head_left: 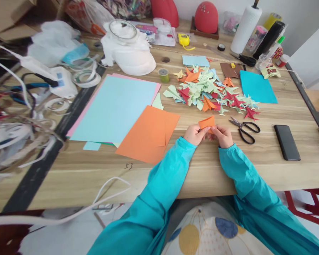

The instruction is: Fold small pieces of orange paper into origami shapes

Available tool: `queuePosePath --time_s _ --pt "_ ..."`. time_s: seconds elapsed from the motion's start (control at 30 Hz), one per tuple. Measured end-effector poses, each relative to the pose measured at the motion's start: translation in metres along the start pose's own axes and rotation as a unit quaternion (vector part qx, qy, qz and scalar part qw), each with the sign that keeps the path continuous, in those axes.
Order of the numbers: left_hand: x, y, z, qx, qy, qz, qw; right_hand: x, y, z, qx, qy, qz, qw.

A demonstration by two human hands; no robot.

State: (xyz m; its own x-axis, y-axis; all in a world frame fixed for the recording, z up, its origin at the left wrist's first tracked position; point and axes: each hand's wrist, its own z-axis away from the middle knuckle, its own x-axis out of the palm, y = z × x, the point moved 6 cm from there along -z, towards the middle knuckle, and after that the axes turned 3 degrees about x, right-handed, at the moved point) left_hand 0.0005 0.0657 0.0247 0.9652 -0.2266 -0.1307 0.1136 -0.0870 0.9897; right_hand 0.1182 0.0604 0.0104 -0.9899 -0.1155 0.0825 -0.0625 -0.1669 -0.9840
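Between both hands is a small folded piece of orange paper, held just above the table's near half. My left hand pinches its left side, thumb on the front. My right hand grips the lower right corner between thumb and fingers. Black-handled scissors lie just right of my right hand, blades toward the upper left. Beyond the hands spreads a pile of folded paper planes in pale green, orange, red and blue. Large orange sheets lie left of my left hand.
Light blue paper overlaps pink sheets on the left. A black phone rests at the right, below a bright blue sheet. Tangled cords and a power strip crowd the far left. A white cable crosses the front edge.
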Motion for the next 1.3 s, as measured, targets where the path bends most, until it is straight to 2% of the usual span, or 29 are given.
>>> queuePosePath --time_s 0.1,0.47,0.73,0.83,1.0,1.17,1.3 --pt "-0.002 0.002 0.0 0.004 0.015 -0.008 1.0 0.002 0.001 0.0 0.003 -0.007 0.023 1.0" --pt "-0.004 0.0 0.0 0.012 0.049 -0.038 0.998 0.002 0.001 0.001 -0.005 0.028 0.079 0.996" --pt "-0.008 0.0 0.001 0.021 0.079 -0.051 0.995 -0.004 -0.006 0.004 -0.03 0.091 0.163 0.982" --pt "-0.011 -0.001 0.0 0.015 0.083 -0.04 0.996 -0.004 -0.007 0.004 -0.034 0.094 0.144 0.984" --pt "-0.017 -0.003 -0.001 0.011 0.106 -0.013 0.994 0.0 -0.004 0.003 -0.008 0.054 0.071 0.996" --pt "-0.015 -0.005 -0.002 0.012 0.101 -0.013 0.995 -0.006 -0.003 0.002 -0.026 0.093 0.076 0.992" --pt "-0.015 -0.007 -0.003 0.001 0.1 -0.003 0.995 -0.012 0.006 -0.001 -0.008 0.112 0.041 0.993"
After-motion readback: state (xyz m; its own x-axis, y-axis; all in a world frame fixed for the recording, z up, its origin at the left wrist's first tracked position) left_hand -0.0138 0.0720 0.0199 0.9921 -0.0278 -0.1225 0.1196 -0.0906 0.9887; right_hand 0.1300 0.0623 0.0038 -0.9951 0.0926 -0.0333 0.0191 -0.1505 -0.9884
